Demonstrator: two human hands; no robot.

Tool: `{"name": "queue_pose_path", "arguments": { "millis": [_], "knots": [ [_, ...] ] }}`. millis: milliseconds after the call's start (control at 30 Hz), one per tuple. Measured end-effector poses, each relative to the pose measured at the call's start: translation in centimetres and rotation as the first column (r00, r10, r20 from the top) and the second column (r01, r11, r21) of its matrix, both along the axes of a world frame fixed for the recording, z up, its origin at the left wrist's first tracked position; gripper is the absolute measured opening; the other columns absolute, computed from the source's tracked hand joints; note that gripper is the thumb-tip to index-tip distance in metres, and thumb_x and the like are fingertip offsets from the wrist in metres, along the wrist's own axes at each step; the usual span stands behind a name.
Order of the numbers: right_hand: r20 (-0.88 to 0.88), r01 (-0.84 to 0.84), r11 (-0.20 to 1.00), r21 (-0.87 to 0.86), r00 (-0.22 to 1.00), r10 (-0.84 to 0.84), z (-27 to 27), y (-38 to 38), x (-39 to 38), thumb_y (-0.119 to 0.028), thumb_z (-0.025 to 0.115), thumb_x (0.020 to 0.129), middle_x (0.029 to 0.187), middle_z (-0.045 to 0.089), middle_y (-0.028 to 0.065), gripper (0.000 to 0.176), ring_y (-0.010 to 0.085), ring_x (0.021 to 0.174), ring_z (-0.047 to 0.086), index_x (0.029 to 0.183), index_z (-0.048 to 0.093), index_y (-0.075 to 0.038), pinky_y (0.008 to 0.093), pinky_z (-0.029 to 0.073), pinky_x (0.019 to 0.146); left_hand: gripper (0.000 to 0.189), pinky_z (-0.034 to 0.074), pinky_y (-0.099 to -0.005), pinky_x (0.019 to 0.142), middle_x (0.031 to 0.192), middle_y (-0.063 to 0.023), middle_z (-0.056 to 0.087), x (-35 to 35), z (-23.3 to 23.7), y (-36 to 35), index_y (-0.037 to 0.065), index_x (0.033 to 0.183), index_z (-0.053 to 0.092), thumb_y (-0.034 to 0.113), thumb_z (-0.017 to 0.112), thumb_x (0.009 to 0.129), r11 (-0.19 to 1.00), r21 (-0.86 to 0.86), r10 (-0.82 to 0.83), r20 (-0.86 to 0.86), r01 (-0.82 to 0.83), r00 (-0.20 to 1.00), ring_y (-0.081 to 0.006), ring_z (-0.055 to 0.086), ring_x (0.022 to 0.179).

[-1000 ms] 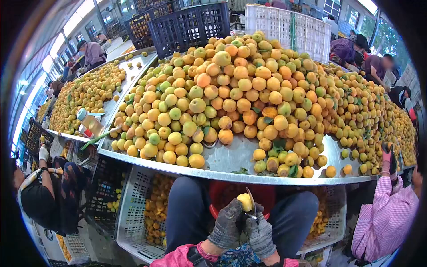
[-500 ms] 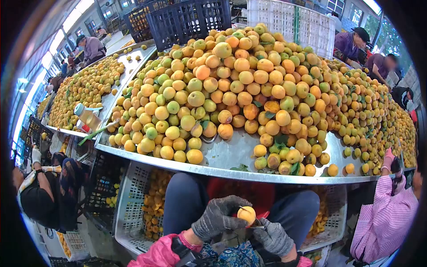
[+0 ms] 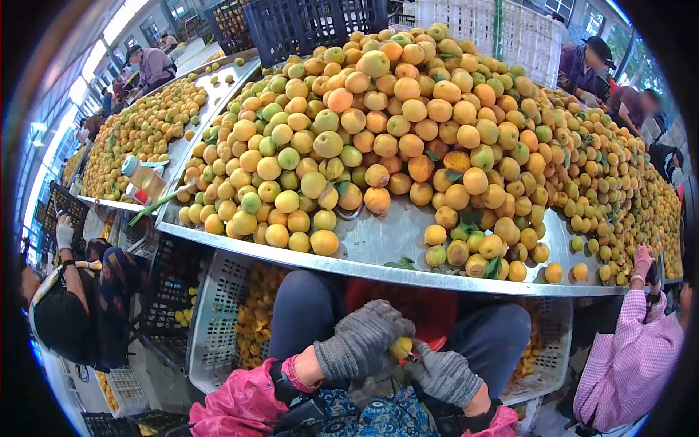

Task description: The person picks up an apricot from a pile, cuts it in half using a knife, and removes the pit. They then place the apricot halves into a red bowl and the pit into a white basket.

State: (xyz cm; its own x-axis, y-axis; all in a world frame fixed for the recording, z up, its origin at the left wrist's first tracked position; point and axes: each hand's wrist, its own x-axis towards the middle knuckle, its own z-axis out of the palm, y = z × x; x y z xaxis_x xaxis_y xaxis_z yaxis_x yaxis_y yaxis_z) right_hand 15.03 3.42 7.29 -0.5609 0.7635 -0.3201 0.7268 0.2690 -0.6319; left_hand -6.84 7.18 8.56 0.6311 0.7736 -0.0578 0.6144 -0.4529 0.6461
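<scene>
My left hand (image 3: 364, 341), in a grey knitted glove, curls its fingers around a small yellow-green apricot (image 3: 400, 348) above my lap. Close on the other side of the fruit is my right hand (image 3: 445, 373), also gloved in grey. It is closed on a small, thin metal tool (image 3: 415, 357), whose tip shows against the apricot; the rest of it is hidden in the glove. Below and beyond both hands, a red basin (image 3: 429, 336) stands between my knees.
A metal table (image 3: 378, 244) before me bears a big heap of apricots (image 3: 408, 109). White crates (image 3: 211, 320) holding orange fruit pieces flank my legs. Black crates (image 3: 317, 29) stand behind the heap. Co-workers sit left and right, one in a pink checked sleeve (image 3: 619, 357).
The apricot has turned and dropped slightly left between my hands, now showing a greener side. My left hand has rolled over it, back upward. The view has shifted a little.
</scene>
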Motion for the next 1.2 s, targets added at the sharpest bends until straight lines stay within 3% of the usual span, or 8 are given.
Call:
{"name": "queue_pose_path", "arguments": {
  "millis": [67,133,200,267,300,500,700,1200],
  "knots": [
    [0.004,0.063,0.997,0.035,0.998,-0.063,0.0,-0.1,-0.2,-0.031,0.059,0.089,0.068,0.061,0.0203,0.051,0.0396,0.06,0.061,0.133,0.047,-0.007,0.0476,0.047,0.053,0.054,0.05,-0.0398,0.086,0.108,-0.0136,0.062,-0.1,-0.4,-0.7,0.011,0.113,0.061,0.022,0.081,0.063,0.99,0.082,0.098,0.144,-0.111,0.985,-0.031,0.06,0.102],
    [-0.206,0.235,0.968,0.082,0.955,-0.215,-1.0,-0.9,-0.2,-0.026,0.06,0.089,0.069,0.061,0.0206,0.057,0.0407,0.061,0.061,0.139,0.041,-0.007,0.0466,0.047,0.053,0.056,0.05,-0.0365,0.09,0.114,-0.0135,0.061,0.1,-1.2,-2.3,0.009,0.118,0.057,0.021,0.08,0.069,0.871,-0.321,0.476,0.356,-0.373,0.804,-0.0267,0.061,0.105],
    [-0.223,0.236,0.968,0.088,0.952,-0.212,-1.3,-1.3,-0.5,-0.023,0.06,0.089,0.07,0.061,0.0206,0.058,0.041,0.061,0.061,0.141,0.039,-0.008,0.0465,0.047,0.054,0.057,0.049,-0.0337,0.092,0.117,-0.0129,0.06,1.1,-2.7,-4.9,0.003,0.122,0.054,0.02,0.08,0.074,0.837,-0.364,0.532,0.368,-0.409,0.762,-0.0202,0.061,0.107],
    [-0.244,0.231,0.97,0.081,0.948,-0.206,-1.2,-1.6,-1.1,-0.021,0.059,0.088,0.07,0.061,0.0206,0.06,0.0412,0.061,0.061,0.142,0.037,-0.008,0.0464,0.046,0.054,0.058,0.05,-0.0331,0.091,0.116,-0.0134,0.061,2.7,-3.3,-6.8,-0.001,0.125,0.051,0.019,0.078,0.078,0.638,-0.714,0.761,0.525,-0.288,0.382,-0.0159,0.06,0.106],
    [-0.205,0.219,0.975,0.022,0.956,-0.21,-0.7,-1.7,-1.4,-0.02,0.059,0.088,0.074,0.062,0.021,0.061,0.0414,0.063,0.061,0.143,0.035,-0.008,0.0459,0.047,0.055,0.06,0.051,-0.0327,0.089,0.109,-0.0142,0.063,2.9,-3.1,-7.0,-0.004,0.127,0.048,0.018,0.077,0.08,0.658,-0.674,0.75,0.548,-0.335,0.371,-0.0152,0.06,0.103],
    [-0.347,0.225,0.974,0.001,0.914,-0.21,-2.5,-2.4,-1.1,-0.032,0.06,0.09,0.078,0.063,0.0211,0.069,0.0381,0.062,0.063,0.147,0.029,-0.01,0.0435,0.049,0.055,0.057,0.053,-0.033,0.083,0.104,-0.0135,0.065,2.8,-2.4,-6.6,-0.004,0.128,0.047,0.02,0.073,0.083,0.721,-0.518,0.665,0.331,-0.46,0.67,-0.0175,0.065,0.095],
    [-0.347,0.151,0.983,-0.107,0.921,-0.179,-2.6,-2.2,-0.4,-0.027,0.061,0.09,0.086,0.064,0.025,0.067,0.0418,0.075,0.065,0.146,0.029,-0.009,0.0438,0.052,0.063,0.055,0.053,-0.0316,0.083,0.105,-0.014,0.065,2.0,-4.4,-7.6,-0.005,0.129,0.045,0.017,0.07,0.086,0.739,-0.612,0.618,0.448,-0.282,0.646,-0.0176,0.065,0.095],
    [-0.312,0.262,0.959,-0.105,0.907,-0.282,-3.3,-3.2,-2.4,-0.016,0.065,0.084,0.104,0.064,0.0244,0.07,0.0409,0.091,0.065,0.145,0.031,-0.007,0.0418,0.053,0.075,0.054,0.052,-0.0335,0.079,0.103,-0.0152,0.065,1.7,-7.3,-8.2,-0.002,0.129,0.046,0.021,0.069,0.086,0.797,-0.52,0.539,0.383,-0.308,0.75,-0.0215,0.066,0.092]
  ]
}}
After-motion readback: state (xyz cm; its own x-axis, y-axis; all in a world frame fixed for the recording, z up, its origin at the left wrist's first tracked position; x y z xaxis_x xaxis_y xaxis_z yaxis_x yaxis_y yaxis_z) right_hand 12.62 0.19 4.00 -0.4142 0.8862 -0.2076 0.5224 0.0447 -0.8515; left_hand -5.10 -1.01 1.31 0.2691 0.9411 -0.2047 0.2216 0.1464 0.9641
